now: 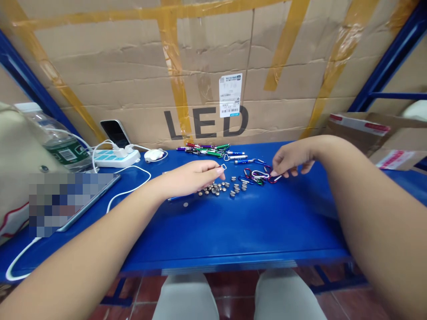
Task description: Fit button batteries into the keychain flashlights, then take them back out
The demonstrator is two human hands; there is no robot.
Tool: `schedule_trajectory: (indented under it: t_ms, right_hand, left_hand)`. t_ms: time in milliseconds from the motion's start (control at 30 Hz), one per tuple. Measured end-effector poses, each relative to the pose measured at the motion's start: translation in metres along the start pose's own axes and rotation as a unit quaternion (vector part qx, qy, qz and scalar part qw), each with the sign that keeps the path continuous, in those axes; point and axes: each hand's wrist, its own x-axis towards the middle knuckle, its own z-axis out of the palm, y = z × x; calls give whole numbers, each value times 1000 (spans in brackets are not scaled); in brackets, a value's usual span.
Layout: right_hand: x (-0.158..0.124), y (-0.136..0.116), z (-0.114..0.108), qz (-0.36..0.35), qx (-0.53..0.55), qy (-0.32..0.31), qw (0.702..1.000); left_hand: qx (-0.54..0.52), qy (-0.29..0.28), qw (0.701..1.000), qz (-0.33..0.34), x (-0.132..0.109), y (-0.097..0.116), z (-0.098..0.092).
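Note:
My left hand (pixel 196 178) is closed, palm down, above a heap of silver button cells (pixel 213 190). A small metal clip loop (pixel 223 167) sticks out at its thumb and fingertips; whatever else the fingers hold is hidden. Beneath the wrist shows the end of a blue rod (pixel 173 198). My right hand (pixel 292 160) pinches a red carabiner (pixel 274 179) at the right edge of a pile of coloured carabiners (pixel 258 176). Several short stacks of button cells (pixel 236 188) stand between the hands.
Behind the hands lie several coloured penlights (pixel 207 150) on the blue table (pixel 233 235). At left are a power strip (pixel 116 157), white cables, a phone (pixel 115 133), a tablet (pixel 90 202) and a bottle (pixel 66 142). A large cardboard box (pixel 133 89) stands behind; smaller boxes (pixel 360 133) are right.

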Motion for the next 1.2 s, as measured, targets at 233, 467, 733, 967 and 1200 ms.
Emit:
schedule_trajectory:
  t_ms: [233, 467, 733, 967, 1200]
  right_hand:
    - [-3, -10, -2, -45, -25, 93, 994]
    - [-30, -75, 36, -300, 22, 37, 953]
    - [-26, -97, 52, -330, 104, 71, 935]
    - [-17, -91, 51, -366, 162, 94, 911]
    - [-10, -90, 52, -399, 146, 90, 901]
  left_hand:
    - [64, 18, 998, 23, 2, 2, 3]
    - [274, 158, 932, 177, 7, -7, 9]
    - [315, 205, 904, 203, 11, -12, 3]
    - [292, 293, 882, 223, 14, -16, 4]
    - [393, 246, 866, 187, 12, -13, -2]
